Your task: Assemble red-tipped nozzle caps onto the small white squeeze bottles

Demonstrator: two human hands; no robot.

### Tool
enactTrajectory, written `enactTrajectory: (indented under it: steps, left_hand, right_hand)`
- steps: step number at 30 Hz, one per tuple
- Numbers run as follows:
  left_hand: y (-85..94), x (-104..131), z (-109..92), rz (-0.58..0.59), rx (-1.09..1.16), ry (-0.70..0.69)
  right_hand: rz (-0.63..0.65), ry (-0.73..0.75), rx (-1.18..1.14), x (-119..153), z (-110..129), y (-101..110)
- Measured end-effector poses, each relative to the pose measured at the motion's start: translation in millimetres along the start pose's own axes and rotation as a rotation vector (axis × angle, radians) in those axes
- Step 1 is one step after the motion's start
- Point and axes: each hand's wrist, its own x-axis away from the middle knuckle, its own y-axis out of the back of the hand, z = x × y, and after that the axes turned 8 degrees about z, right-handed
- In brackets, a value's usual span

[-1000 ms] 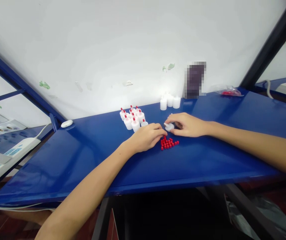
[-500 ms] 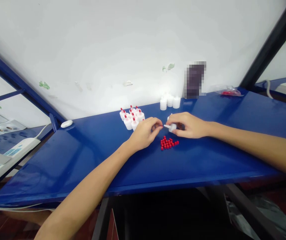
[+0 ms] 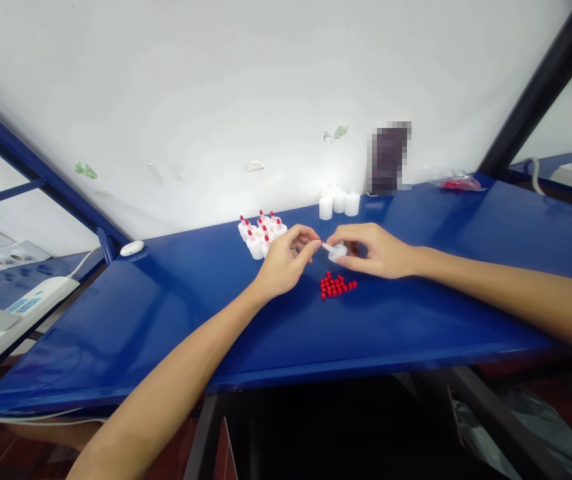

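At centre, left hand [image 3: 282, 265] pinches nozzle [image 3: 328, 247] (end hidden), right hand [image 3: 373, 250] pinches bottle [image 3: 338, 252]; capped bottles [image 3: 255, 249] at ten o'clock, loose caps [image 3: 337, 285] remain at six.

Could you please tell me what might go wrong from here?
The left hand pinches at the tip of the slanted white nozzle held in the right hand; a slip could lose that grip. The loose red caps lie just below and might get scattered. The red-tipped bottles stand close to the left hand and could be bumped.

Caps [image 3: 335, 292] on table [image 3: 391, 320], bottles [image 3: 352, 204] behind
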Motion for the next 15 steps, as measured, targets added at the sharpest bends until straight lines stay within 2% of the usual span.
enactTrajectory:
  steps: [4,9,15]
  left_hand:
    - [-0.5,2.1,-2.4,0.001,-0.054,-0.022]
    - [0.6,5.3,-7.7,0.033,-0.176,-0.082]
    - [2.3,5.5,-11.5,0.011,-0.223,-0.099]
  right_hand:
    - [-0.047,-0.085,-0.108,-1.4,4.3,-2.2]
    - [-0.088,-0.264,-0.384,-4.0,7.2,-6.8]
    - [-0.088,-0.271,-0.534,-5.1,7.4,-9.5]
